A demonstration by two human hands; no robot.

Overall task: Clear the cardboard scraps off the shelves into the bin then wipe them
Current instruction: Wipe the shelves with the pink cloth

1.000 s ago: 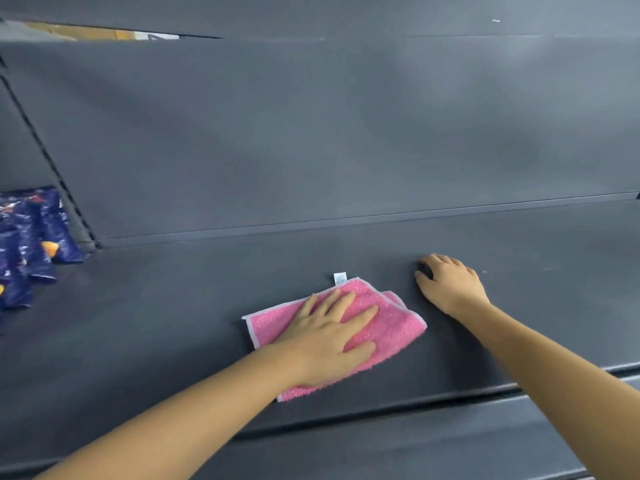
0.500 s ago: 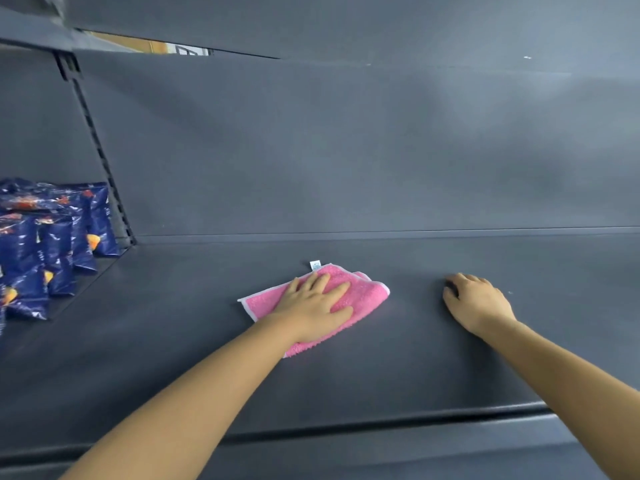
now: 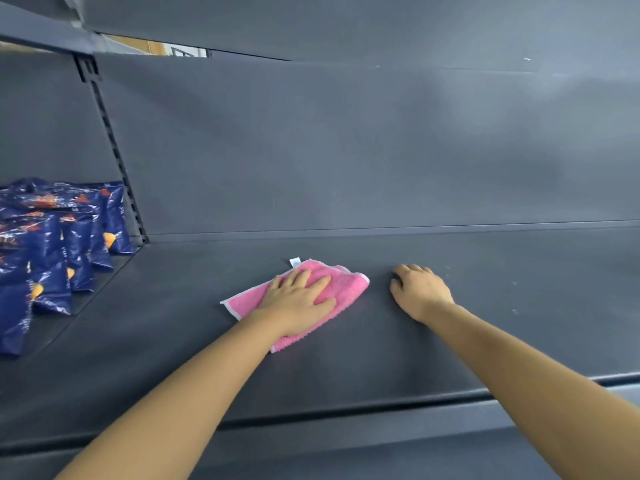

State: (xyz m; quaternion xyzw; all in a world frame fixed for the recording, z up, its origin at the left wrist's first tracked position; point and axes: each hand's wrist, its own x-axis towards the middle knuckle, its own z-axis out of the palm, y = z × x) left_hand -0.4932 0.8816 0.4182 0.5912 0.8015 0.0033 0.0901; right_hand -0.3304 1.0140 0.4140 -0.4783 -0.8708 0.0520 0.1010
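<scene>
Single head view, close, facing down into grey shelf (image 3: 415, 341)

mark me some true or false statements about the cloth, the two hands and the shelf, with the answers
1. The left hand lies flat on the pink cloth. True.
2. The right hand grips a cardboard scrap. False: it rests on the bare grey shelf, apart from the cloth, and no scrap shows in it.
3. Blue packets stand to the left of the cloth. True.
4. The cloth hangs over the shelf's front edge. False: it lies on the shelf top, well back from that edge.
5. A small white tag sticks out at the cloth's far edge. True.
</scene>
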